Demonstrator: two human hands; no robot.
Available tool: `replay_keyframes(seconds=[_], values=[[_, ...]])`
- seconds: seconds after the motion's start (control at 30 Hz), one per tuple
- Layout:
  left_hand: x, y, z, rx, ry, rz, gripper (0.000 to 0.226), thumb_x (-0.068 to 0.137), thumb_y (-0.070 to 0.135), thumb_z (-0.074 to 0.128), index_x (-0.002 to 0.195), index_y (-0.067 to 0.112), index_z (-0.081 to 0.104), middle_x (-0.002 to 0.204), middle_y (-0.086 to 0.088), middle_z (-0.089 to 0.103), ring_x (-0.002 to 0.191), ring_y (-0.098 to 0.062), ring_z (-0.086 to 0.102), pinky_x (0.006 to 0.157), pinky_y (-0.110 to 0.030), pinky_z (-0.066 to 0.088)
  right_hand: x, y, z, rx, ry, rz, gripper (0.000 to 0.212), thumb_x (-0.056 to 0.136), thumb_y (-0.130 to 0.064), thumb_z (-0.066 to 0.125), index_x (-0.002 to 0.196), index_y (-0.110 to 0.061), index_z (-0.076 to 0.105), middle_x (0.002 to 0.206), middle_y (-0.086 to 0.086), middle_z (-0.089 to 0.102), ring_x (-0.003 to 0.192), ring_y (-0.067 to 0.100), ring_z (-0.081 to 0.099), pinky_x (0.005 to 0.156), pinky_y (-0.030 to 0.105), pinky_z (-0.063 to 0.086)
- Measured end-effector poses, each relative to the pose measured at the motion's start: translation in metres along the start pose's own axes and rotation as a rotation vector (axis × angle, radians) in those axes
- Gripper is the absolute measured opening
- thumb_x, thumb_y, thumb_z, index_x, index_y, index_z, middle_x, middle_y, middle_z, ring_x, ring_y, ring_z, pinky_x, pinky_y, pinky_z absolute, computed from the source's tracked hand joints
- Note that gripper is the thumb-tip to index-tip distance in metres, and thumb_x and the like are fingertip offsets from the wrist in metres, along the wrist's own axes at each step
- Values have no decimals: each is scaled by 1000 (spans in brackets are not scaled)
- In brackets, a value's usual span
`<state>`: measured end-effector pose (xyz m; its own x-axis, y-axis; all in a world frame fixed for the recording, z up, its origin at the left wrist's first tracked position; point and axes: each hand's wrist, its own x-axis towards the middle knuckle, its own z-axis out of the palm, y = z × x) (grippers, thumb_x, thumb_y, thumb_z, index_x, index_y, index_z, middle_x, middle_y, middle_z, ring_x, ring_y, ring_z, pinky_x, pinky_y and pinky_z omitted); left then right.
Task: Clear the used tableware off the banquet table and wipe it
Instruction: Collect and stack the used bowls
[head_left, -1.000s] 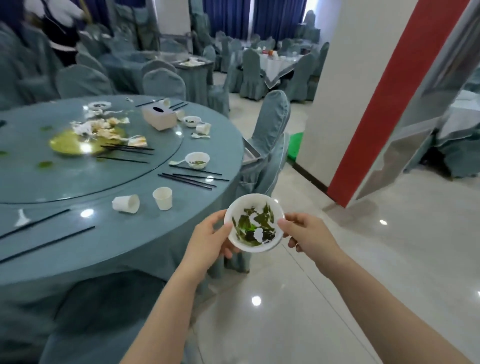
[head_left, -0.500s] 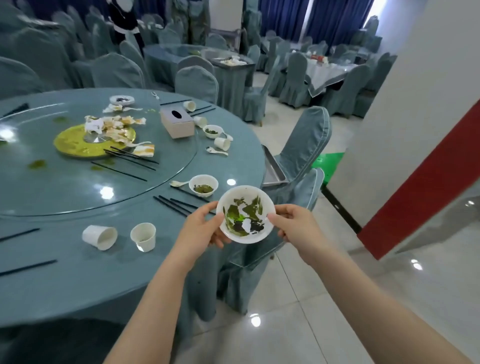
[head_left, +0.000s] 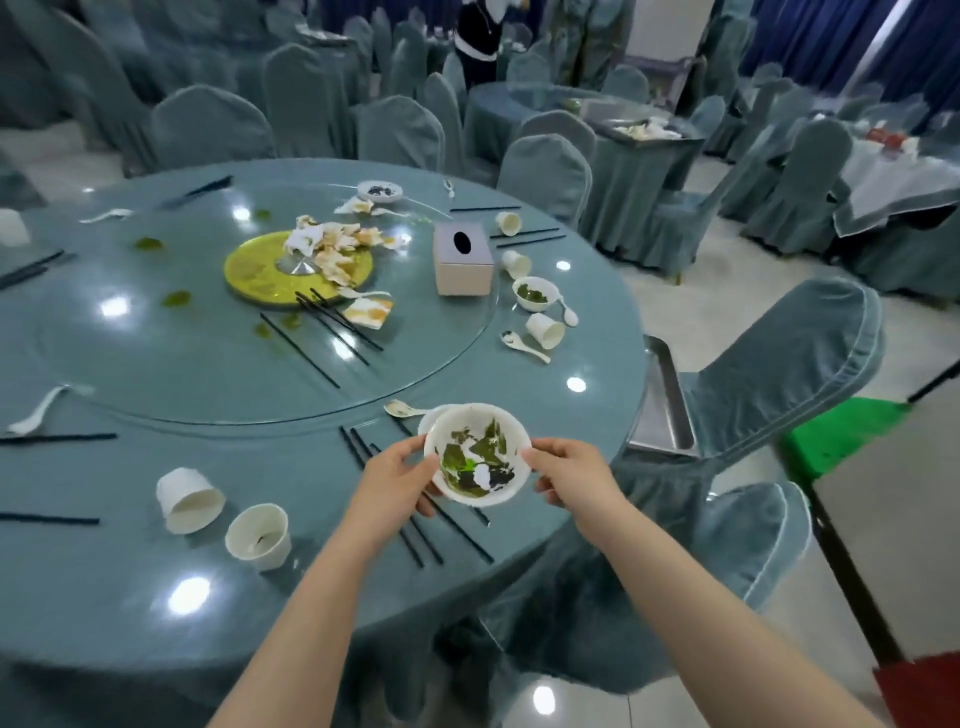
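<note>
Both hands (head_left: 395, 486) round dirty bowl (head_left: 477, 454)

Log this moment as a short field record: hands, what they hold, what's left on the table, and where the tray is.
left hand: grips the bowl's left rim
right hand: grips its right rim
bowl: white, green scraps inside, held over the table's near edge
table: round, blue cloth, glass turntable
left on table: cups, chopsticks, spoons, second bowl, tissue box, napkins
tray: metal, on the chair at the table's right edge
</note>
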<state>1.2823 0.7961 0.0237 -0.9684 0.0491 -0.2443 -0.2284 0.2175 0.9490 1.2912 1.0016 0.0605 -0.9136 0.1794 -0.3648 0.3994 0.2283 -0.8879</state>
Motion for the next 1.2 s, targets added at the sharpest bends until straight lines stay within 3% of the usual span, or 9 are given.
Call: replay_keyframes(seconds=[0.3, 0.43, 0.6, 0.7, 0.77, 0.87, 0.97, 1.07, 1.2], values=[[84, -19, 8, 78, -29, -151, 23, 96, 29, 49, 113, 43, 51, 84, 9, 70, 58, -10, 64, 62, -26, 47, 95, 3, 14, -15, -87, 88, 12, 91, -17, 59, 87, -28, 65, 82, -1, 64, 65, 13, 47, 57, 24, 39], [110, -24, 7, 135, -111, -201, 29, 95, 28, 47, 110, 52, 46, 91, 14, 65, 63, -5, 62, 53, -15, 45, 122, 10, 25, -55, -113, 113, 15, 90, -16, 58, 93, -29, 64, 87, -4, 65, 65, 12, 47, 52, 18, 40], [134, -36, 11, 238, -194, -233, 45, 94, 24, 48, 135, 41, 43, 87, 11, 60, 65, -9, 58, 46, -10, 41, 145, 26, 35, -123, -72, 144, 21, 88, -11, 56, 87, -30, 67, 76, -8, 63, 60, 10, 48, 49, 17, 38], [140, -44, 17, 364, -227, -230, 58, 93, 28, 47, 145, 43, 27, 111, 2, 61, 101, -21, 60, 76, -25, 49, 150, 37, 41, -184, -62, 123, 24, 86, -10, 54, 96, -28, 67, 87, -2, 69, 73, 14, 56, 67, 29, 46], [144, -50, 17, 392, -206, -209, 66, 92, 28, 48, 146, 50, 17, 115, -4, 58, 111, -18, 51, 94, -32, 44, 154, 41, 44, -224, -67, 97, 30, 84, -8, 54, 103, -29, 67, 98, 3, 69, 87, 17, 58, 79, 34, 49], [147, -53, 16, 373, -147, -176, 67, 90, 23, 50, 145, 48, 21, 119, -1, 55, 107, -8, 45, 92, -30, 41, 161, 45, 46, -276, -118, 85, 40, 87, -11, 53, 119, -34, 61, 108, 0, 64, 102, 19, 57, 86, 36, 49], [148, -53, 17, 308, -106, -145, 52, 88, 13, 51, 132, 38, 41, 102, 11, 64, 96, -11, 58, 87, -34, 49, 167, 50, 53, -289, -187, 112, 38, 87, -14, 51, 114, -39, 60, 95, 6, 67, 83, 20, 58, 73, 32, 48], [144, -52, 21, 303, -58, -140, 49, 87, 7, 52, 128, 34, 50, 82, 14, 61, 79, -11, 60, 68, -22, 43, 168, 52, 56, -230, -162, 135, 36, 84, -6, 50, 111, -25, 63, 81, 0, 64, 72, 19, 55, 68, 33, 46], [131, -35, 37, 239, 18, -97, 50, 86, 9, 56, 118, 46, 50, 69, 23, 58, 62, 9, 56, 54, -11, 37, 160, 47, 35, -133, -84, 98, 34, 84, -4, 53, 108, -26, 62, 82, 1, 69, 68, 16, 59, 68, 35, 52]])
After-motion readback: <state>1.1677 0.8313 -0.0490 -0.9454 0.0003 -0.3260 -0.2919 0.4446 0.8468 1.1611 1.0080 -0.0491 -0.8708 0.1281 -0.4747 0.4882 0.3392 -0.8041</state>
